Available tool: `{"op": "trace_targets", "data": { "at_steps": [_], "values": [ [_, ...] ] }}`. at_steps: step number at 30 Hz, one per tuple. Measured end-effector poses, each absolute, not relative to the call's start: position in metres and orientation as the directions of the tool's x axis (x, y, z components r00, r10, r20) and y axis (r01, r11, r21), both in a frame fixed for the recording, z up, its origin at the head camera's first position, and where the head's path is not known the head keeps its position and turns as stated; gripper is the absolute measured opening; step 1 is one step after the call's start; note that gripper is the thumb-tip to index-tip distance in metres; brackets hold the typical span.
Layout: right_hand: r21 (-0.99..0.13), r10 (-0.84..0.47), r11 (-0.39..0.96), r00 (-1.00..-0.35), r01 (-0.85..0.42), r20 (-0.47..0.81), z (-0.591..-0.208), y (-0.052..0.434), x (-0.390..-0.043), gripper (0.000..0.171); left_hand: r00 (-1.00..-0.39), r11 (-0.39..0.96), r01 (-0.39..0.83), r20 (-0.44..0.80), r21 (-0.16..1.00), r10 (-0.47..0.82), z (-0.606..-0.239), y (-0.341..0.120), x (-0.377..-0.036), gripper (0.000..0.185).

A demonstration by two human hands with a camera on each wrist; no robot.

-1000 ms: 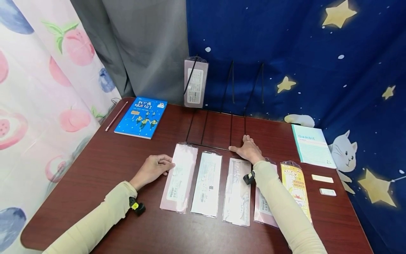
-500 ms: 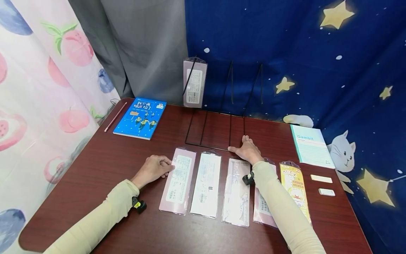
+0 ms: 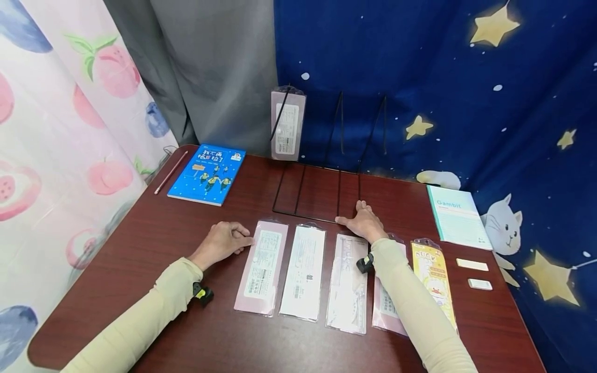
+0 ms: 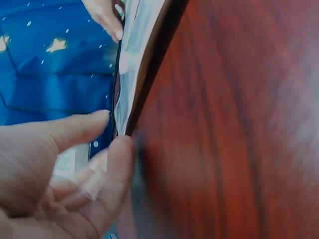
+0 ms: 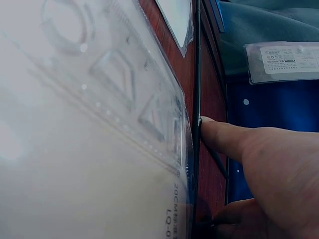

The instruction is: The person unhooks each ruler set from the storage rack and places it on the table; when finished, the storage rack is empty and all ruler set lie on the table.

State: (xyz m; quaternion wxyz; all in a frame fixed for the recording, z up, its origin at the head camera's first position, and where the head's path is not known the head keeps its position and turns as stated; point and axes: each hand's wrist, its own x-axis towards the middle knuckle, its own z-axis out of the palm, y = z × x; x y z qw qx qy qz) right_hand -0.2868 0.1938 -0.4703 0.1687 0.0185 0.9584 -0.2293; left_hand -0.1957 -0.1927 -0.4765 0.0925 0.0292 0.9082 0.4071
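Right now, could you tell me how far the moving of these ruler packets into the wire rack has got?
Early, it seems. One pink packet stands in the wire rack. In hand: the left hand touches the leftmost flat packet; the right hand presses the rack's base. Four other packets lie flat, including the yellow packet.

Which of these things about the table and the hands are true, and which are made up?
1. The right hand rests flat on the wire rack. True.
2. The left hand holds the red pencil. False: the pencil lies untouched beside the blue book.
3. One packet stands upright in the rack. True.
4. The blue book lies at the table's right edge. False: it is far left; the green booklet is at the right.
5. Two white erasers lie near the yellow packet. True.
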Motion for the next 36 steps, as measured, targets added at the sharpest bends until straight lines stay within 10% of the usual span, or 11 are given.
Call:
{"op": "trace_targets", "data": {
  "at_steps": [36],
  "values": [
    [-0.411,-0.015,0.903,-0.948,0.123,-0.317,-0.468,0.193,-0.286,0.108,-0.980,0.563,0.163,0.201,0.810,-0.005,-0.408,-0.163,-0.374,0.049]
  ]
}}
